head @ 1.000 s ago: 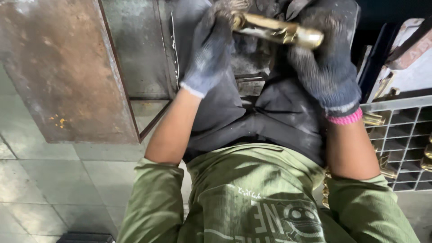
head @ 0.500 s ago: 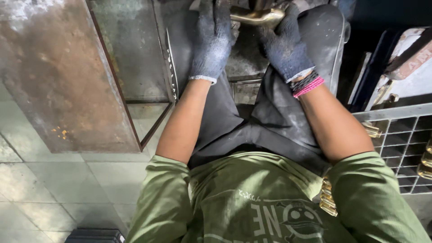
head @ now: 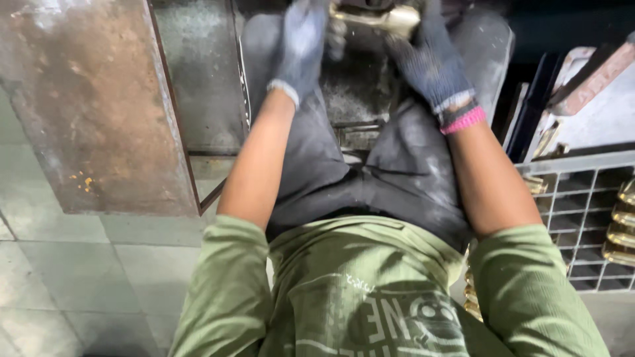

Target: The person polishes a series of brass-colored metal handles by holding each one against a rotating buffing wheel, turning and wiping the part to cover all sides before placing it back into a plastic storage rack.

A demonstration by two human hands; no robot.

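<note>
Both gloved hands up top, left hand (head: 301, 43) blurred, grip unclear, right hand (head: 430, 63) clamped on brass part (head: 383, 18), grey crate (head: 582, 192) at right.

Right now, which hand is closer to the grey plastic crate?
Right. The right hand grips the brass piece up and left of the crate; the left hand lies farther left, across the lap.

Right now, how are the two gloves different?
The left glove looks pale, dusty grey, while the right glove looks darker blue-grey. The right glove has a pink band at its cuff; the left glove has a whitish one. The left glove is blurred, the right sharper. Both reach to the brass piece at the top.
</note>
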